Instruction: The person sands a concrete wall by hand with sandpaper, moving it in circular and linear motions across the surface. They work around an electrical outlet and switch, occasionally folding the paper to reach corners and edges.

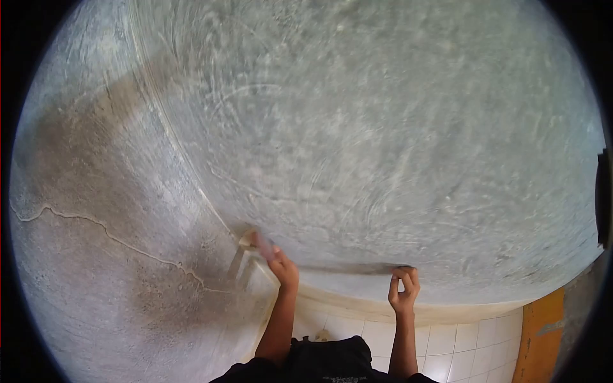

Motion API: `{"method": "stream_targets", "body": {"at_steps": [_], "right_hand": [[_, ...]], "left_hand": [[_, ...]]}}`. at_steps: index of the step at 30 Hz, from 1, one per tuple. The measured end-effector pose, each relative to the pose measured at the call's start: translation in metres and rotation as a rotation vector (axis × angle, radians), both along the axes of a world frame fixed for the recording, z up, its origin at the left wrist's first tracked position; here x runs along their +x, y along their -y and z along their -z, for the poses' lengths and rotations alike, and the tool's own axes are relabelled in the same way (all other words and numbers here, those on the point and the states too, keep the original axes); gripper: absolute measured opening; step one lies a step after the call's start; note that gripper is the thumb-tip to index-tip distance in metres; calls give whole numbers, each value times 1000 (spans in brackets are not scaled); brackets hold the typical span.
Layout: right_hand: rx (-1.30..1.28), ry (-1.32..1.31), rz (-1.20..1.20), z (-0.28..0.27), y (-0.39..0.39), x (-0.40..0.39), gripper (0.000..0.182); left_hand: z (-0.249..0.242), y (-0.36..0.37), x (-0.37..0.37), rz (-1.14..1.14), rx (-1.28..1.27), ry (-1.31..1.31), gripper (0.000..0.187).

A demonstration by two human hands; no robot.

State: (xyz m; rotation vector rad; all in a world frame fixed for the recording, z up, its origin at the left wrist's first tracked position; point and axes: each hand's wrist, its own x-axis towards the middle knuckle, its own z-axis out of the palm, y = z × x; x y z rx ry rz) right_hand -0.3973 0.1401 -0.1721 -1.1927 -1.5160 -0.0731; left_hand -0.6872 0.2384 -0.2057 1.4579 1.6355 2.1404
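My left hand (285, 269) is closed at the corner where two grey plastered walls meet. It grips a small brownish-pink piece with a pale end (247, 239), which is blurred and whose kind I cannot make out. The pale end is against or very close to the corner. Further right, my right hand (405, 288) has its thumb and fingers pinched together at the lower part of the grey wall (383, 140). Something dark shows at those fingertips, too small to name. A dark band, perhaps a shadow, runs along the wall between both hands.
To the left stands a rougher wall (96, 166) with a long crack (108, 233). Below, a pale baseboard (447, 313) borders white floor tiles (460, 345). An orange-brown panel (543, 335) is at the lower right, and a dark object (603, 198) at the right edge.
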Motion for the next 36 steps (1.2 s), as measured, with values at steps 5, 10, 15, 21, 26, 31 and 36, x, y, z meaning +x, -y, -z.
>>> {"method": "stream_targets", "body": {"at_steps": [5, 10, 15, 21, 26, 31, 36], "right_hand": [[29, 44, -3, -1, 3, 0, 16], [24, 14, -13, 1, 4, 1, 17], [32, 37, -30, -2, 5, 4, 22], [23, 40, -31, 1, 5, 6, 22], [13, 38, -20, 1, 6, 3, 22], [-3, 8, -29, -4, 9, 0, 20], [-3, 8, -27, -6, 10, -2, 19]], "left_hand": [[-31, 8, 18, 30, -12, 1, 62], [-33, 2, 20, 62, 60, 159, 61], [15, -15, 8, 201, 63, 263, 62], [-17, 4, 25, 191, -12, 343, 67], [-30, 3, 31, 137, 30, 346, 70], [-29, 4, 32, 139, -26, 482, 71], [-26, -6, 19, 153, 52, 411, 71]]}}
